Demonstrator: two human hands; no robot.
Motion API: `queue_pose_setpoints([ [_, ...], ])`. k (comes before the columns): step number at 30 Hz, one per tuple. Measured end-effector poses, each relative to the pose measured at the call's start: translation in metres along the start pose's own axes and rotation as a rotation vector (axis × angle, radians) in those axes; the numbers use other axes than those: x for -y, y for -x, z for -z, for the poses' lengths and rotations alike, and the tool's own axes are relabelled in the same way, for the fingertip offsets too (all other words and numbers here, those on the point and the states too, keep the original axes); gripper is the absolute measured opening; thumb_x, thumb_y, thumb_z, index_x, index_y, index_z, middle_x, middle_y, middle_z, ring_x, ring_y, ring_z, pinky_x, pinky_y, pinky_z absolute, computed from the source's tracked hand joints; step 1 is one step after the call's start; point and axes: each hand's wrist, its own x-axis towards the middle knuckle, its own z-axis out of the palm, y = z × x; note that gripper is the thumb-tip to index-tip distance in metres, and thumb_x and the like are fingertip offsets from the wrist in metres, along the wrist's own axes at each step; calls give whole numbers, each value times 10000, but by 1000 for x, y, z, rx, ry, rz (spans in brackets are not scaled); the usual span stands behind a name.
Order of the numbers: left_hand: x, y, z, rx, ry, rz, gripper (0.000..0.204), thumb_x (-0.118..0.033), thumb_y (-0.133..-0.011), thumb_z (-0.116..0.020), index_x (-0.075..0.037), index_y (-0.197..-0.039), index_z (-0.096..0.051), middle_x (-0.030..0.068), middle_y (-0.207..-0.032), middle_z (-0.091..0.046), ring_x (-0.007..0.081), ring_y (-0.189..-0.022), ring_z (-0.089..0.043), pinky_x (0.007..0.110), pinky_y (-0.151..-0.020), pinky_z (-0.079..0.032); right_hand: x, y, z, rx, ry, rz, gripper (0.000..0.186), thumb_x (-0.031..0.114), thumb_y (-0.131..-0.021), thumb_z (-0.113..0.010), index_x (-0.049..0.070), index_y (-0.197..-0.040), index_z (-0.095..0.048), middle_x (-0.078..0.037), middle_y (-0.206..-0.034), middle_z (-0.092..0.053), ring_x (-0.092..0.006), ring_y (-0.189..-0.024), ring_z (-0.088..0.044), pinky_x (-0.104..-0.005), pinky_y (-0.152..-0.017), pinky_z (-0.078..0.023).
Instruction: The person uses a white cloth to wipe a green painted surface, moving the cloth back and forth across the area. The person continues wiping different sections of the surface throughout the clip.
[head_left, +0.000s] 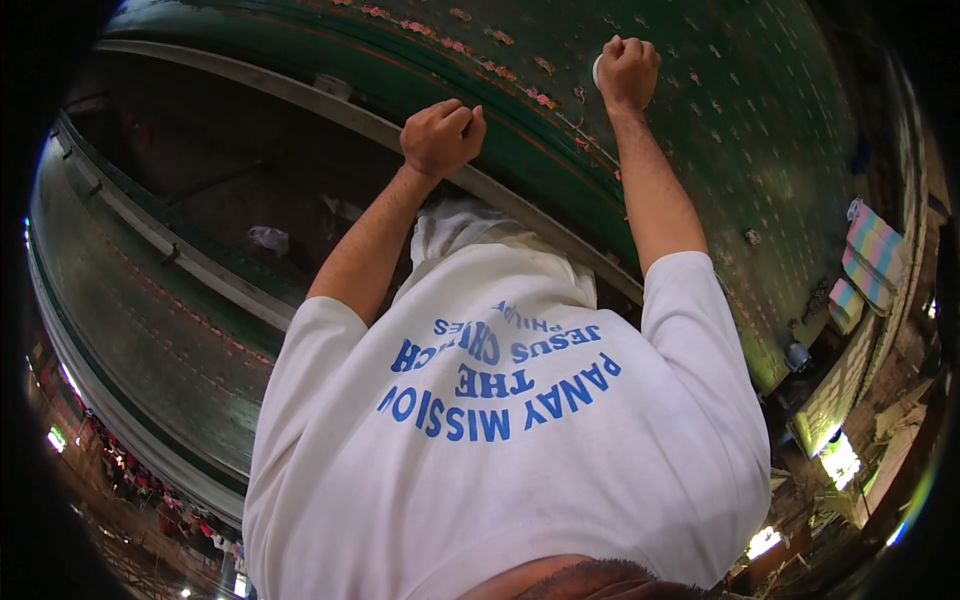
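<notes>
My right hand is closed over the long green table. A small white thing with a rounded edge shows at its left side, mostly hidden by the fingers. Lower and to the left, my left hand is curled into a fist beside the table's near rail. Whatever lies inside that fist, if anything, is hidden. Small pink and red printed motifs run in a slanting row across the green surface between and beyond my hands.
Another long table runs along the left, past a dark gap where a crumpled clear plastic bag lies. Folded pastel-striped cloth rests at the right edge, above a small dark blue-grey object.
</notes>
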Motion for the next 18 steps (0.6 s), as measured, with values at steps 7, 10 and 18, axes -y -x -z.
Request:
queue_pose_setpoints([
  [7, -1, 1, -3, 12, -22, 31, 401, -155, -906, -802, -119, -609, -536, 55, -637, -556, 286, -555, -627, 417, -504, -504, 12, 10, 10, 43, -91, 104, 222, 303, -1012, -692, 124, -880, -684, -86, -938, -670, -333, -919, -669, -502, -755, -572],
  [10, -2, -1, 2, 23, -71, 19, 404, -146, -915, -795, -111, -620, -523, 65, -641, -541, 307, -555, -611, 427, -498, -489, 28, 7, 19, 74, -127, 124, 205, 289, -999, -718, 116, -892, -689, -75, -924, -667, -324, -904, -668, -494, -744, -569],
  [18, -2, -2, -4, 149, -103, 96, 413, -150, -951, -782, -89, -633, -524, 74, -647, -537, 341, -546, -575, 451, -501, -451, -9, 24, 45, 59, -146, 52, 182, 256, -980, -741, 101, -903, -685, -75, -911, -663, -309, -881, -674, -453, -765, -567],
])
